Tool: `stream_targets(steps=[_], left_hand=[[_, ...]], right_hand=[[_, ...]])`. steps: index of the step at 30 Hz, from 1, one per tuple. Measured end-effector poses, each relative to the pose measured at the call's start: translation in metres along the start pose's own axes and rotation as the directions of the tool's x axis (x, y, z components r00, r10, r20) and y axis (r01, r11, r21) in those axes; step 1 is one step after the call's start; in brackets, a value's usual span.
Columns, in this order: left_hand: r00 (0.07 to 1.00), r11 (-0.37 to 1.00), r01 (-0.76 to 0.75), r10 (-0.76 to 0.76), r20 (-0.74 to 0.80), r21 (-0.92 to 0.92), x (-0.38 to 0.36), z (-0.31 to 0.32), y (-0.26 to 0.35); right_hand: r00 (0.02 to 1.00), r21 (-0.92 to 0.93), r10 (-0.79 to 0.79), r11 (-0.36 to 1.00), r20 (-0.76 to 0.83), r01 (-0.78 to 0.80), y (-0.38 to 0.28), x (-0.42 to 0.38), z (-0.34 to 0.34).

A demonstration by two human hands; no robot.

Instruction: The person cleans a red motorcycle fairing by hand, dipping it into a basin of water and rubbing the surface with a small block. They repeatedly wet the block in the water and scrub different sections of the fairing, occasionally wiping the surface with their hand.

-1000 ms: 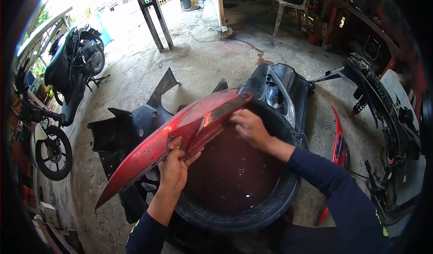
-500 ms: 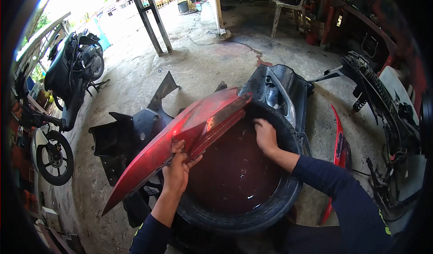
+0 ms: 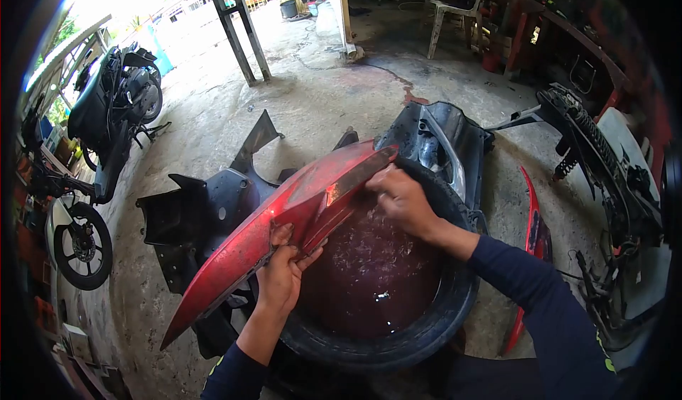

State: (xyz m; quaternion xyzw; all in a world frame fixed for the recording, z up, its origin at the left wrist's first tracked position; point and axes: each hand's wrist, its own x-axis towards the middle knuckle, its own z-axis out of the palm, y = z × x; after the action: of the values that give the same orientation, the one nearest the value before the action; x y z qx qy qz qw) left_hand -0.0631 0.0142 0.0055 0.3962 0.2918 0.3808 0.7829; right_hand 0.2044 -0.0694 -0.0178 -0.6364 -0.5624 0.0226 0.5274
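Note:
A long red motorcycle fairing panel [image 3: 241, 240], wet and smudged, slants over the left side of a black round tub [image 3: 455, 315]. My left hand [image 3: 280, 279] grips the panel's lower edge near its middle, thumb on its face. Close against the panel's upper end is my right hand [image 3: 399, 197], its fingers curled; whether something is in them is hidden. Dark reddish-brown water [image 3: 369, 272] in the tub shows ripples and bright glints below that hand.
Black plastic motorcycle panels [image 3: 185, 212] lie left of the tub, and a dark part with a silver bar [image 3: 451, 158] lies behind it. A slim red panel [image 3: 533, 215] and a stripped motorcycle frame [image 3: 597, 158] are at right. A motorcycle [image 3: 106, 130] stands left, a plastic chair [image 3: 455, 9] behind.
My right hand has risen from over the water and moved left to the panel's upper end. The water is more rippled. My left hand keeps its grip on the panel, nearly still.

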Motion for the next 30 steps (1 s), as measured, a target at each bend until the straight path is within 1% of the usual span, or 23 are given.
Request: stream_targets(steps=[2,3,4,6,8,9,10,11,12,13,14,16,17,18,20,21,22,24,25,26,28,29,30], left_hand=[[1.0,1.0,0.004,-0.004,-0.02,0.002,0.0,0.003,0.001],[0.999,1.0,0.008,-0.008,-0.046,0.005,-0.001,0.005,0.001],[0.999,1.0,0.003,-0.002,-0.047,0.003,-0.002,0.008,0.002],[0.998,1.0,-0.005,0.005,-0.065,0.005,-0.004,0.013,0.003],[0.998,1.0,0.001,-0.001,-0.067,0.001,-0.003,0.015,0.007],[0.998,1.0,0.015,-0.016,-0.068,-0.013,-0.003,0.015,0.007],[0.997,1.0,0.017,-0.019,-0.077,-0.02,-0.003,0.018,0.005],[0.995,1.0,0.023,-0.024,-0.093,-0.007,-0.004,0.018,0.003],[0.994,1.0,0.018,-0.018,-0.105,0.007,-0.004,0.018,0.005],[0.994,1.0,0.016,-0.015,-0.106,0.011,-0.005,0.017,0.007],[0.996,1.0,0.03,-0.03,-0.089,-0.003,-0.004,0.017,0.009],[0.996,0.999,0.04,-0.042,-0.079,-0.024,-0.003,0.015,0.01],[0.996,0.999,0.037,-0.039,-0.075,-0.023,0.0,0.017,0.008],[0.997,0.999,0.042,-0.043,-0.071,-0.019,-0.001,0.015,0.007],[0.996,0.999,0.035,-0.038,-0.083,-0.034,-0.004,0.018,0.005],[0.995,0.999,0.026,-0.031,-0.097,-0.046,-0.004,0.018,0.005],[0.995,0.999,0.018,-0.022,-0.099,-0.046,-0.002,0.017,0.008],[0.992,0.998,0.029,-0.035,-0.122,-0.051,0.002,0.019,0.011],[0.991,0.998,0.018,-0.027,-0.128,-0.066,0.002,0.021,0.013],[0.993,0.998,0.03,-0.036,-0.113,-0.056,-0.002,0.025,0.015],[0.995,0.999,0.027,-0.031,-0.097,-0.045,-0.006,0.031,0.018],[0.995,0.999,0.039,-0.042,-0.096,-0.037,-0.005,0.032,0.02],[0.994,0.998,0.05,-0.052,-0.1,-0.028,-0.006,0.033,0.021]], right_hand=[[0.965,-0.103,-0.191,0.972,0.177,0.211,0.023,-0.001,0.007],[0.969,-0.215,-0.21,0.948,0.134,0.235,0.051,0.002,0.01],[0.989,-0.231,-0.116,0.964,0.09,0.134,0.07,0.006,0.007],[0.996,-0.296,-0.038,0.953,0.082,0.061,0.07,0.006,0.006],[0.981,-0.205,-0.144,0.964,0.133,0.17,0.038,-0.004,0.009],[0.956,-0.209,-0.207,0.945,0.208,0.25,0.021,-0.005,0.008],[0.954,-0.207,-0.205,0.946,0.219,0.251,0.034,-0.002,0.004],[0.973,-0.222,-0.134,0.959,0.188,0.175,0.055,0.002,0.0],[0.986,-0.236,-0.073,0.966,0.15,0.108,0.063,0.014,-0.005],[0.988,-0.145,0.007,0.989,0.154,0.016,0.069,0.018,-0.008],[0.989,-0.141,0.004,0.99,0.15,0.018,0.071,0.01,-0.003],[0.963,-0.187,-0.212,0.952,0.167,0.242,0.031,-0.004,0.005],[0.938,-0.127,-0.227,0.955,0.264,0.267,0.015,-0.002,-0.001],[0.937,-0.127,-0.222,0.956,0.269,0.263,0.027,-0.001,-0.001],[0.986,-0.153,-0.033,0.987,0.163,0.058,0.072,0.01,-0.001],[0.986,-0.192,-0.043,0.979,0.162,0.074,0.078,0.011,0.001],[0.985,-0.189,-0.051,0.978,0.163,0.082,0.059,0.009,0.005],[0.959,-0.167,-0.195,0.959,0.205,0.231,0.019,-0.007,0.009],[0.957,-0.142,-0.189,0.964,0.221,0.223,0.015,-0.002,0.004],[0.967,-0.23,-0.166,0.95,0.193,0.209,0.038,0.003,0.001],[0.99,-0.227,-0.005,0.973,0.143,0.038,0.076,0.014,-0.008],[0.993,-0.216,0.015,0.976,0.12,0.011,0.069,0.013,-0.006],[0.992,-0.209,0.008,0.978,0.124,0.018,0.062,0.007,0.0]])
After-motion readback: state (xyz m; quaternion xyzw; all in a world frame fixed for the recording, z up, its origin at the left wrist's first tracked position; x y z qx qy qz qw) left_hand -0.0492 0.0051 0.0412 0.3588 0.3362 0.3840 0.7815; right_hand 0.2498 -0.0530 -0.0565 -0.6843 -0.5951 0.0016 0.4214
